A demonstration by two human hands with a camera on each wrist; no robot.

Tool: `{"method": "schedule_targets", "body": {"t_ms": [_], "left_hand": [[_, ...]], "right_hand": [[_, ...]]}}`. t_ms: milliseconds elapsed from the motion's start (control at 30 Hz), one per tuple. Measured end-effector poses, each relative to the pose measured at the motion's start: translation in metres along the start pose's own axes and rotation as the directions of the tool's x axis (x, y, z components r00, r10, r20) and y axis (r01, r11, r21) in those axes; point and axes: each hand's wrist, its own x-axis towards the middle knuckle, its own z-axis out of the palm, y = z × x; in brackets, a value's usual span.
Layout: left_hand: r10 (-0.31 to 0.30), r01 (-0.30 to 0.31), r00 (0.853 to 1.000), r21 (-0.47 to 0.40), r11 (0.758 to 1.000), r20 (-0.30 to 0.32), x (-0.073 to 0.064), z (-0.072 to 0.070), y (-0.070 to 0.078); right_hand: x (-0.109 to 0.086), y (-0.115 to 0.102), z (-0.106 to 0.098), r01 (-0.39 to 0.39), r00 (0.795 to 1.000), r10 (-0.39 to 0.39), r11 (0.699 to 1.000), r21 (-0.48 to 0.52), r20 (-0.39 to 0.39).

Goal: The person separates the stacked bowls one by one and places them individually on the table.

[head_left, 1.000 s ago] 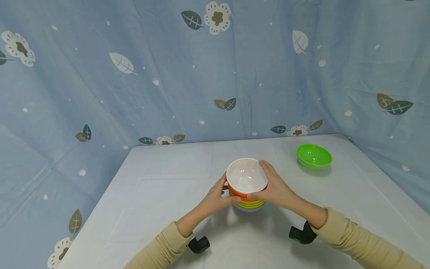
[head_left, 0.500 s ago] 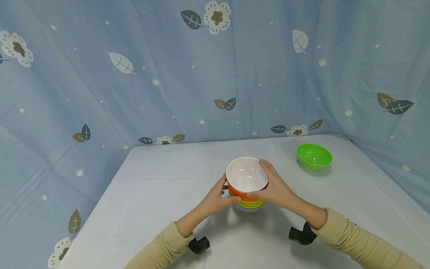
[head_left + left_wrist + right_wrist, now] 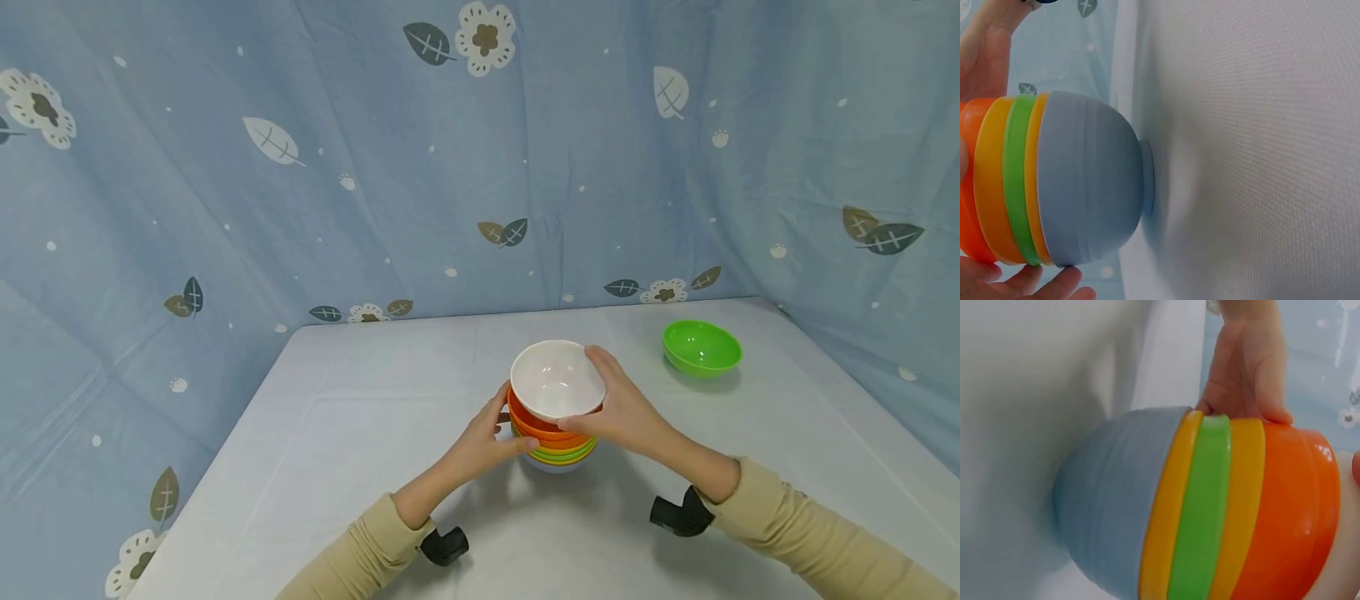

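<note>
A white bowl [image 3: 557, 379] is pinched at its right rim by my right hand [image 3: 626, 414], thumb in front and fingers at the far side. It sits raised and slightly right over an orange bowl [image 3: 534, 425], whose inside shows at the left. My left hand [image 3: 483, 442] grips the stack from the left, thumb in front, fingers behind. Below the orange come yellow and green bowls [image 3: 1199, 506], with a grey-blue bowl [image 3: 1091, 181] at the bottom, standing on its foot on the table. In the right wrist view only a strip of the white bowl shows.
A bright green bowl [image 3: 701, 350] stands apart at the table's back right. White cloth covers the table [image 3: 375, 417]. A blue patterned curtain [image 3: 412, 183] hangs behind and along the sides. Black wrist mounts [image 3: 444, 547] stick out below both sleeves.
My right hand has moved the white bowl up and slightly right, uncovering some of the orange bowl's inside. The left hand and lower stack have stayed in place.
</note>
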Motion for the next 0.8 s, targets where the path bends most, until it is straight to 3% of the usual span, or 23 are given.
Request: {"method": "schedule_targets", "body": {"t_ms": [267,500,800], "left_hand": [[0.0,0.0,1.0,-0.004,1.0,0.004,0.001,0.0,0.002],[0.006,-0.006,1.0,-0.019,1.0,0.026,-0.009,-0.006,0.033],[-0.011,0.012,1.0,-0.037,0.999,0.029,-0.01,-0.007,0.035]], "right_hand": [[0.005,-0.001,-0.008,-0.004,1.0,0.004,1.0,-0.006,-0.025],[0.011,-0.001,-0.017,-0.027,0.998,0.027,1.0,-0.007,-0.051],[0.016,0.002,-0.031,-0.01,0.996,0.012,1.0,0.022,-0.086]]}}
